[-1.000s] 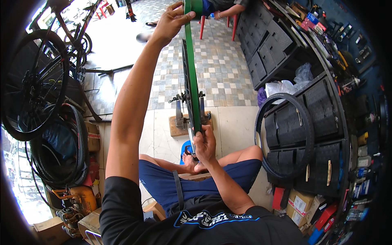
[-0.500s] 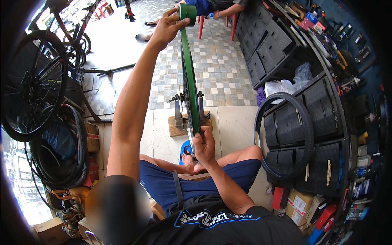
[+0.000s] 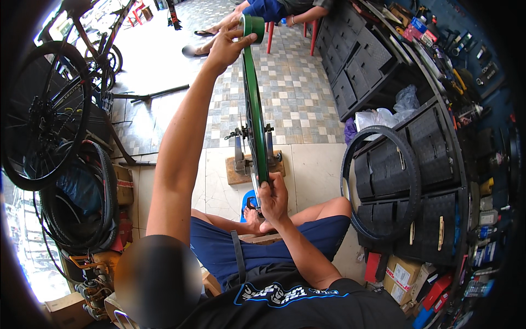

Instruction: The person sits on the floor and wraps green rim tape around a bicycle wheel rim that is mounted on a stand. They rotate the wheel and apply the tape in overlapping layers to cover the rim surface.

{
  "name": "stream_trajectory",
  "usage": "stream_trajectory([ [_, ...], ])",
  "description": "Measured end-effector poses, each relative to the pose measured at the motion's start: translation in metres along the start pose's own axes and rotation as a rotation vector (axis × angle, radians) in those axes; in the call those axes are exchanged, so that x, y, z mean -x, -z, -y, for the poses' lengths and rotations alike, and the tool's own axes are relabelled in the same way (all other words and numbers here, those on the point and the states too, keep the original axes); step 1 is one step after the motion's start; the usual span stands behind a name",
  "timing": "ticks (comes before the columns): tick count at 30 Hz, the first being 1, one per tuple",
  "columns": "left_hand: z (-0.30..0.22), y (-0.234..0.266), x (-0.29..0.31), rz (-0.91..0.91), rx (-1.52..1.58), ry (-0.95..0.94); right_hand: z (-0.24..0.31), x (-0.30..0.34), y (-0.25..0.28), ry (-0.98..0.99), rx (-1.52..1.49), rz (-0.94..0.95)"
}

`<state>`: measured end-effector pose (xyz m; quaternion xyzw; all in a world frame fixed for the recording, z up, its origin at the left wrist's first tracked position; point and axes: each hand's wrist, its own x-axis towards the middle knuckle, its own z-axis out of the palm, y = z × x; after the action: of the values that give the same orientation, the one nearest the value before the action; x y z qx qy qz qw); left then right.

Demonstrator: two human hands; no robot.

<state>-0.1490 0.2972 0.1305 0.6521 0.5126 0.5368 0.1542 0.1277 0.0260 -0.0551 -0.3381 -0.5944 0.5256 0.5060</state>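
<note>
A bicycle wheel (image 3: 247,112) stands upright, edge toward me, in a truing stand (image 3: 239,156) on a wooden block. Green tape (image 3: 256,104) runs along its rim as a long strip. At the far top of the wheel, my left hand (image 3: 226,50) is closed round a roll of green tape (image 3: 252,30), thumb against its side. Down at the near side, my right hand (image 3: 274,198) pinches the rim, its thumb pressing on the strip's lower end. A C-shaped dark part (image 3: 252,203) shows beside the right hand; its kind is unclear.
A loose tyre (image 3: 415,181) leans against black drawers (image 3: 424,145) at right. Bicycles and a wheel (image 3: 46,115) stand at left above stacked tyres (image 3: 76,219). Cardboard boxes (image 3: 402,278) sit low at right. Another person (image 3: 268,8) is beyond the wheel, near a red stool (image 3: 314,37).
My left hand and the tape roll have come slightly down toward me along the wheel. My right hand has shifted down a little, still on the rim.
</note>
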Motion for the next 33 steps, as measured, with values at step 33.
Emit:
stream_trajectory([
  [33, 0.022, -0.018, 0.018, -0.069, -0.038, 0.041, -0.002, 0.001, 0.003, 0.099, 0.124, 0.028],
])
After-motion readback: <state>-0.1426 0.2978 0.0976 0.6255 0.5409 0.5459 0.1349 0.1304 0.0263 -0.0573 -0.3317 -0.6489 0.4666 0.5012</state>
